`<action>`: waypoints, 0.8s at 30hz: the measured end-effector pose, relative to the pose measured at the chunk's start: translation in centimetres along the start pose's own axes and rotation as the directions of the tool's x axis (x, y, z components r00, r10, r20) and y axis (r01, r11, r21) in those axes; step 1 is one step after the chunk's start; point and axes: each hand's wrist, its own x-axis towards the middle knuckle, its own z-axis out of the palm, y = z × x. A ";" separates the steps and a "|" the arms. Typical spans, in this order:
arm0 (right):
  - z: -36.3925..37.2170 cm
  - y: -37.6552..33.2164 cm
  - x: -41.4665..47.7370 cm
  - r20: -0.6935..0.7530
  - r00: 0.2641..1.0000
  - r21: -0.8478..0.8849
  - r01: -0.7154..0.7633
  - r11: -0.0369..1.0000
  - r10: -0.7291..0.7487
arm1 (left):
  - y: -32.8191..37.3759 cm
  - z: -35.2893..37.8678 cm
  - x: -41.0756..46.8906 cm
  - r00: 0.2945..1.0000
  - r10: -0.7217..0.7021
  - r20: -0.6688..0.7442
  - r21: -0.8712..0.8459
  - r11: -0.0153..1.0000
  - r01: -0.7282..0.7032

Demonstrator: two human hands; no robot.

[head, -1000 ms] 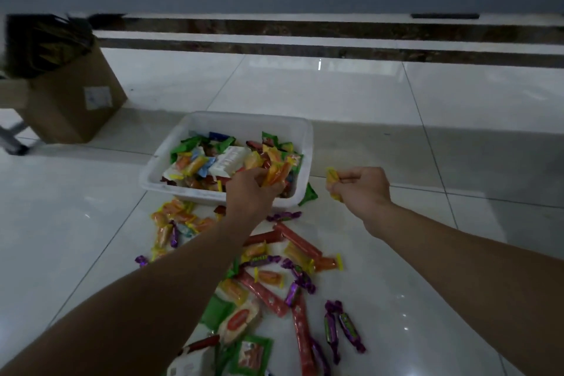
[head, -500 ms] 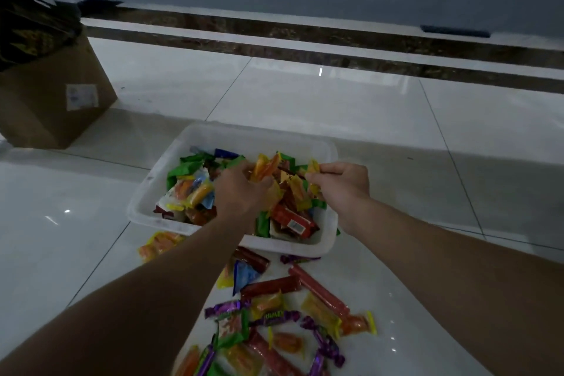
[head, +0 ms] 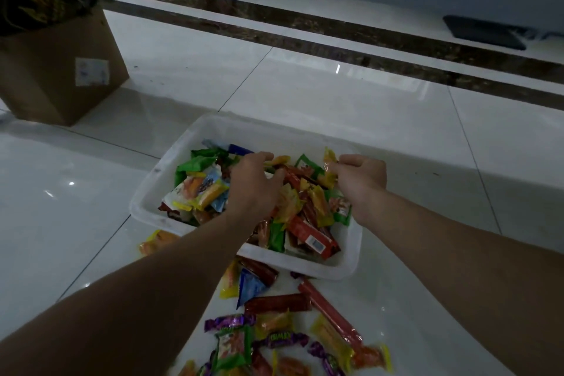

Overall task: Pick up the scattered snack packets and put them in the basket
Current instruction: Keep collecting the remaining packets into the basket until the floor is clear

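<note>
- Head camera looks down at a white basket (head: 345, 265) on the shiny floor (head: 305, 94).
- Lots of snack packets (head: 305, 223) lie inside the basket, all mixed up.
- The left hand (head: 254, 189) is over the basket with bent fingers. An orange packet (head: 280, 160) sits at its fingertips, but I cannot tell if the hand holds it.
- The right hand (head: 361, 180) is over the basket too. Its finger and thumb pinch a yellow packet (head: 329, 159).
- Some loose packets (head: 274, 339) lie on the floor just beside the basket, on the person's side.
- A brown cardboard box (head: 58, 76) stands well apart on the left.
</note>
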 end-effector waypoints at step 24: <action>-15.6 11.7 -13.7 0.384 0.897 -0.455 0.389 0.801 -0.217 | 0.7 0.6 -21.7 0.998 -0.065 0.024 0.003 0.998 0.065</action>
